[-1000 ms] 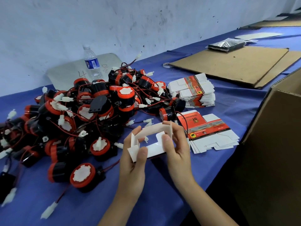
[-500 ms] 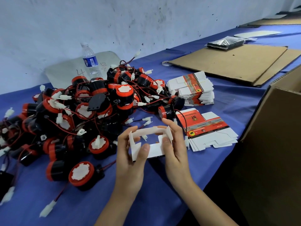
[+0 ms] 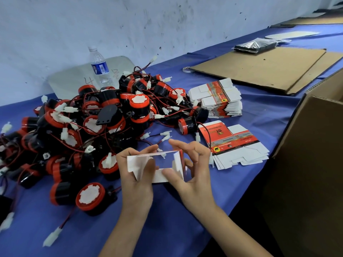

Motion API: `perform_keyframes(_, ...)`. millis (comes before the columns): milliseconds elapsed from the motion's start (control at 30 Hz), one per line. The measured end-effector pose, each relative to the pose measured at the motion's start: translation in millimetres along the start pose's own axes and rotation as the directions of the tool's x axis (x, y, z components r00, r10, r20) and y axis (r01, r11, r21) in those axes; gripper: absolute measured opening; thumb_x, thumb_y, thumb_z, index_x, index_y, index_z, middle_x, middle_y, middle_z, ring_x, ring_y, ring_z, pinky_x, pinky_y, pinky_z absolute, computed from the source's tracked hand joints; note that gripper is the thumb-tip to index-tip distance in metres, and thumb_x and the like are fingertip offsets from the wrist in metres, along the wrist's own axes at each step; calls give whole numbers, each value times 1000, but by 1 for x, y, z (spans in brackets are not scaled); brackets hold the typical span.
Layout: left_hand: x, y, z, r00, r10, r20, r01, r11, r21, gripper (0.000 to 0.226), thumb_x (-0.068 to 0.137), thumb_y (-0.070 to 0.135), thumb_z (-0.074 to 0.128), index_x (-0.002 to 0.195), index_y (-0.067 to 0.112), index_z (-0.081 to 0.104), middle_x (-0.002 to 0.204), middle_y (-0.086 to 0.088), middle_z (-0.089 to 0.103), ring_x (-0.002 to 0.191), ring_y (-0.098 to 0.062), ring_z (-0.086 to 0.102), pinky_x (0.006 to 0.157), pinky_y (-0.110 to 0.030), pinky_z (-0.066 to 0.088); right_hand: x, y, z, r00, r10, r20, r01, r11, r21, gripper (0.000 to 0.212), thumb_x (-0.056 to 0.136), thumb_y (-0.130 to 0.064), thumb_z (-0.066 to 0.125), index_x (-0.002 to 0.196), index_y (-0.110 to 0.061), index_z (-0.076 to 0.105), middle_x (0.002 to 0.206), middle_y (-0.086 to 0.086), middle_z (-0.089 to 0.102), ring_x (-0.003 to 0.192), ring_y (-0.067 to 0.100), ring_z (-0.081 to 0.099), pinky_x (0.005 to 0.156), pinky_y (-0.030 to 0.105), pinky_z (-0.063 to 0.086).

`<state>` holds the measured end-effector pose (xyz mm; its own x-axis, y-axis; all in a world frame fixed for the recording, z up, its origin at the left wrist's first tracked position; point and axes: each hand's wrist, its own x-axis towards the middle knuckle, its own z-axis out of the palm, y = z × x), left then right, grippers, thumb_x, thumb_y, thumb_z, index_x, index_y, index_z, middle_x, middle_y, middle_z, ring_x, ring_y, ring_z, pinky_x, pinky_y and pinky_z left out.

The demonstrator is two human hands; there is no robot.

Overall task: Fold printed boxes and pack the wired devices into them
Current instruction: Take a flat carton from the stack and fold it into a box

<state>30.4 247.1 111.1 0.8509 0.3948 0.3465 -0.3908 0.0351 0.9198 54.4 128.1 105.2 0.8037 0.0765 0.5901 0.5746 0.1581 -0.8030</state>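
a small white partly folded cardboard box is held just above the blue cloth-covered table, near its front edge, between both hands. the left hand is curled round the box's left end, with the thumb laid across an open white flap and the fingers wrapped behind. the right hand is closed on the right end, where a strip of red print shows; its thumb is pressed on the lower panel and its fingers are bent over the top and back. the box is open towards the camera, its flaps not tucked in. just behind the hands, a heap of round black and red wired devices with white plug connectors is spread over the left of the table. to the right of the hands a loose stack of flat red and white printed box blanks is laid, and behind it a second stack bound with a rubber band. a clear plastic water bottle is stood by the wall behind the heap. a flat brown cardboard sheet is seen further back, and a large brown corrugated carton at the right edge.
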Motion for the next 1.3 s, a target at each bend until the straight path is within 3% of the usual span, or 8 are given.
perform_keyframes(167,3,-2,-5,986,-142,-85,128,980,-154,26,89,3,58,106,19,50,108,-6,73,99,-20,69,75,-28,55,0,1,-3,950,-290,114,309,920,-240,39,84,-42,69,115,-21,57,130,5,54,117,22,56,88,29,50)
perform_keyframes(300,4,0,-4,957,-237,-168,210,964,-163,40,96,3,48,135,7,42,115,-6,71,110,-30,64,92,-49,49,1,1,-3,954,-258,154,297,886,-355,42,79,-42,72,116,-24,64,118,2,59,103,23,60,81,35,52)
perform_keyframes(433,4,0,-4,954,-253,-163,230,962,-145,36,96,6,49,131,11,47,117,-8,69,113,-34,62,97,-58,46,1,3,-4,964,-215,157,260,887,-383,42,76,-43,73,106,-14,73,110,6,60,93,26,61,75,40,53)
perform_keyframes(500,4,0,-5,964,-203,-175,188,977,-96,25,96,9,51,119,20,54,115,-10,68,111,-35,61,99,-62,43,0,3,-3,979,-153,132,193,901,-388,43,75,-46,71,100,-11,72,106,5,61,88,26,62,72,42,53)
perform_keyframes(600,0,3,-3,995,-1,-104,8,997,70,12,91,30,55,101,37,56,97,5,63,93,-21,59,86,-49,46,3,0,-4,996,-72,50,85,944,-318,40,74,-44,69,94,-10,68,99,0,62,86,13,60,70,33,52)
perform_keyframes(800,-5,12,4,971,238,33,-239,937,255,29,92,55,48,118,43,53,113,30,60,103,9,57,82,-7,44,6,-7,-6,997,50,-54,-60,978,-199,21,72,-43,64,86,-29,58,88,-9,63,66,10,55,60,24,45)
perform_keyframes(1067,-2,7,-1,977,205,62,-214,945,248,35,93,38,39,125,42,52,127,19,57,117,-4,55,90,-14,45,8,-6,-6,995,68,71,-50,973,-225,37,76,-44,62,102,-18,68,96,-16,63,87,8,61,73,21,46)
perform_keyframes(1300,0,10,-2,978,205,48,-210,937,280,23,92,41,40,92,48,62,115,1,62,98,0,59,75,-10,45,14,-3,-6,989,98,114,-76,979,-187,37,90,-44,46,105,-18,67,101,-10,65,90,16,62,72,36,49)
